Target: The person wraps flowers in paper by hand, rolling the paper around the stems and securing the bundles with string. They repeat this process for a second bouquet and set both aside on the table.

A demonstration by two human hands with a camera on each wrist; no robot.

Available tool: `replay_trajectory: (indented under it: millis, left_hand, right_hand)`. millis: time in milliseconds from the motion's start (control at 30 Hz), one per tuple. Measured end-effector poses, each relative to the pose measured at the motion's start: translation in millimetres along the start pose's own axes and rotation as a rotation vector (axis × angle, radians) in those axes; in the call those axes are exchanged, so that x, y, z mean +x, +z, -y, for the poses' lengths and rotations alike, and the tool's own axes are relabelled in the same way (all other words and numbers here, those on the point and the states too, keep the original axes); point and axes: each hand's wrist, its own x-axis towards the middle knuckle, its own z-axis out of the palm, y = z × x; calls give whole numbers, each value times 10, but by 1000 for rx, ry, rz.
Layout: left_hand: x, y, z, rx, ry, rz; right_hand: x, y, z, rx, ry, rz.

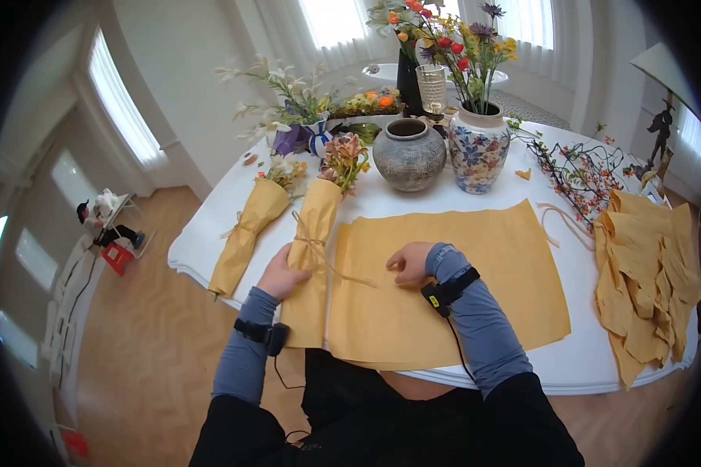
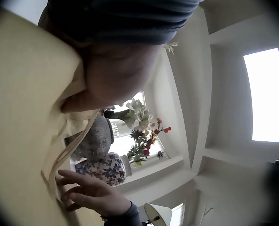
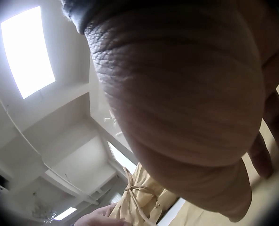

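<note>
My left hand [image 1: 283, 274] grips the lower part of a paper-wrapped bouquet [image 1: 319, 210], its thumb across the front just below a tied string [image 1: 313, 244]. The string's loose tails trail right over a flat sheet of tan paper [image 1: 475, 288]. Over that sheet, near the tail ends, is my right hand [image 1: 413, 262], fingers loosely bent and holding nothing. In the left wrist view the right hand [image 2: 95, 194] has its fingers apart beside the string [image 2: 78, 143]. The right wrist view shows the string's bow [image 3: 130, 187] on the wrapping.
A second wrapped bouquet [image 1: 249, 226] lies at the left. Behind stand a grey pot [image 1: 410, 159], a floral vase [image 1: 479, 152] and white flowers [image 1: 288, 101]. Crumpled paper [image 1: 646, 272] covers the right edge, with berry branches [image 1: 580, 179] behind it. Another person [image 1: 101, 222] sits far left.
</note>
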Motion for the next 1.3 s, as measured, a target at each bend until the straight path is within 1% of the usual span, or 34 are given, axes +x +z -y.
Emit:
replay_trajectory:
  millis: [33, 67, 100, 133, 167, 233, 267, 333, 367, 400, 467, 500, 567, 600, 667, 700, 767, 800, 867, 933, 1000, 1033, 1100, 1133, 1167, 1200, 1233, 1300]
  left_hand:
    - [47, -156, -40, 90, 0, -17]
    - [211, -377, 114, 132, 53, 8]
    - [278, -532, 115, 236, 81, -26]
    - [338, -638, 89, 339, 109, -60]
    - [371, -694, 19, 337, 109, -61]
    - [387, -787, -117, 632, 71, -199]
    - [426, -852, -111, 626, 66, -204]
    - [557, -1011, 0, 753, -11, -189]
    - [670, -1137, 169, 774, -41, -189]
    - [667, -1128, 216, 766, -44, -192]
    - [671, -1090, 278, 878, -49, -281]
    - [665, -1053, 304, 873, -49, -282]
    - [638, -938, 360, 1089, 142, -352]
    - [596, -850, 335, 1084, 137, -354]
    - [517, -660, 306, 1197, 199, -462]
    - [510, -585, 344, 1193, 191, -465]
    - [494, -424, 415, 1113, 400, -381]
    - [466, -290, 432, 1109, 392, -386]
    - [422, 51, 446, 680, 196, -140]
    - [230, 434, 99, 626, 33, -60]
    - [265, 681, 114, 780, 46, -32]
    - [277, 760, 131, 768, 44, -21]
    - [405, 931, 115, 848, 52, -16]
    - [490, 995, 99, 838, 68, 3]
    - [581, 1029, 104, 770, 44, -6]
    - [668, 1054, 112, 704, 17, -14]
    - [759, 1084, 118, 700, 28, 4]
    - [911, 1156, 112, 542, 12, -40]
  right_hand:
    - [-17, 1, 7, 20, 1, -10]
    - [-29, -1, 5, 39, 3, -21]
    - [-32, -1, 3, 38, 3, -22]
    - [-37, 1, -1, 43, 4, -29]
    - [-41, 1, -7, 49, 4, -34]
    - [-34, 6, -15, 49, 9, -30]
    - [-23, 11, -14, 52, 13, -30]
    - [-6, 10, -22, 38, 0, -29]
    - [-5, 11, -27, 31, -11, -35]
    - [-8, 9, -27, 24, -11, -29]
    - [-15, -2, -38, 54, -1, -22]
    - [-5, 2, -59, 50, 1, -19]
    - [39, 26, -102, 41, -9, -33]
    - [30, 15, -79, 38, -9, -27]
    - [-13, -15, -21, 42, 49, -6]
    - [-78, -44, 47, 37, 48, 1]
    - [-186, -87, 173, -77, 116, -56]
    - [-172, -81, 163, -83, 113, -48]
    - [-158, -76, 103, -126, 152, -94]
    - [-179, -71, 90, -160, 166, -102]
    - [-177, -65, 90, -187, 191, -110]
    - [-164, -69, 72, -143, 221, -80]
    - [-159, -49, -18, -96, 282, -57]
    - [-127, -21, -77, -119, 270, -69]
    - [-141, -21, -89, -142, 256, -82]
    - [-178, -24, -112, -137, 278, -86]
    - [-215, -21, -131, -126, 301, -89]
    - [-398, -117, 19, -101, 369, -77]
